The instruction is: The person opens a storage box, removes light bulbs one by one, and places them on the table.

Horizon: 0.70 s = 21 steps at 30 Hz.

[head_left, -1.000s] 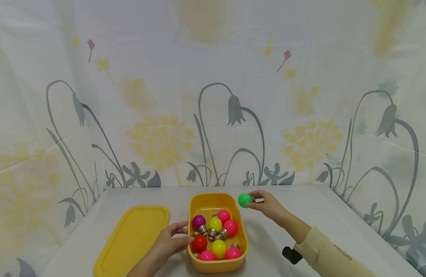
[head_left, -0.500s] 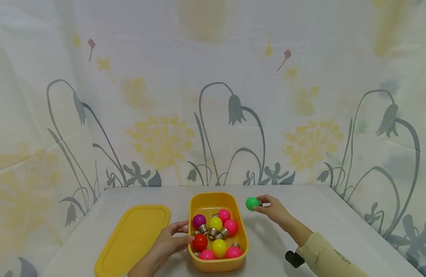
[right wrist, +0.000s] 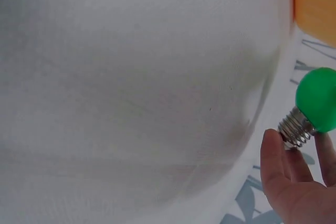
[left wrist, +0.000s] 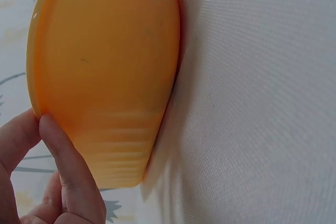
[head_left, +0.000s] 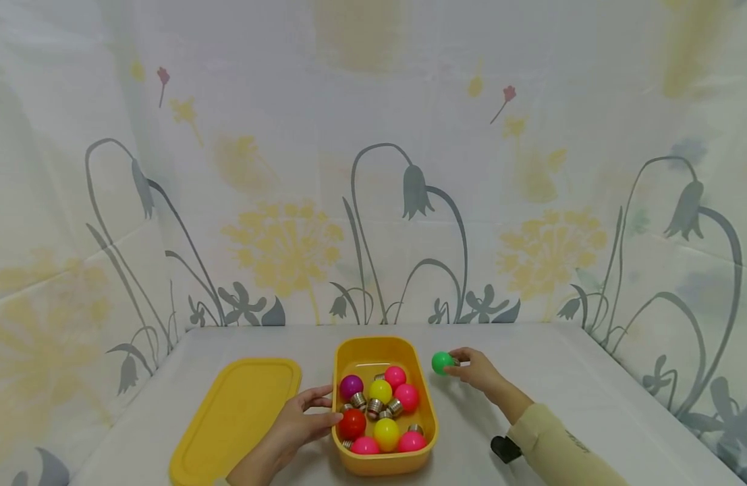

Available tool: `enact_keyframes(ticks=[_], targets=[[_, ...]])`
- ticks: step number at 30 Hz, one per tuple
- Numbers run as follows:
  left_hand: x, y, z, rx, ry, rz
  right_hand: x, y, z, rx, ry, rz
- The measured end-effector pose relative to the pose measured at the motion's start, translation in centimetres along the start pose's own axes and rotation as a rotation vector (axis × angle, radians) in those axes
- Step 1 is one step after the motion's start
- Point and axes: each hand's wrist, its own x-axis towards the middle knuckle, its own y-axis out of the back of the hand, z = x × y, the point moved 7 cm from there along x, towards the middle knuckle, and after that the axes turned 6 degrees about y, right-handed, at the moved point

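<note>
A green light bulb (head_left: 442,364) is pinched by its metal screw base in my right hand (head_left: 479,372), above the table to the right of a yellow box (head_left: 385,464). In the right wrist view the green bulb (right wrist: 317,99) shows its threaded base between the fingertips. My left hand (head_left: 298,424) grips the box's left rim between thumb and fingers; the left wrist view shows the box wall (left wrist: 105,51) at close range. Inside the box lie several bulbs: a purple one (head_left: 351,387), a red one (head_left: 351,424), yellow ones (head_left: 386,435) and pink ones (head_left: 406,397).
A yellow lid (head_left: 236,412) lies flat on the white-covered table (head_left: 531,364), left of the box. A flower-patterned cloth (head_left: 373,162) hangs behind and at the sides. Something black (head_left: 505,449) is at the right sleeve (head_left: 555,445).
My right hand has carried the green bulb rightward from beside the box rim and then lowered it a little. My left hand has kept its grip on the box.
</note>
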Motion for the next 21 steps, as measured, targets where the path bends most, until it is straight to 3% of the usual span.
enact_keyframes(ticks=[7, 21], targets=[[0.1, 0.0, 0.0, 0.002, 0.002, -0.001, 0.6, -0.3, 0.9, -0.08, -0.019, -0.028], [0.0, 0.1, 0.0, 0.008, 0.017, 0.011, 1.2, -0.7, 1.1, -0.109, -0.054, -0.075]])
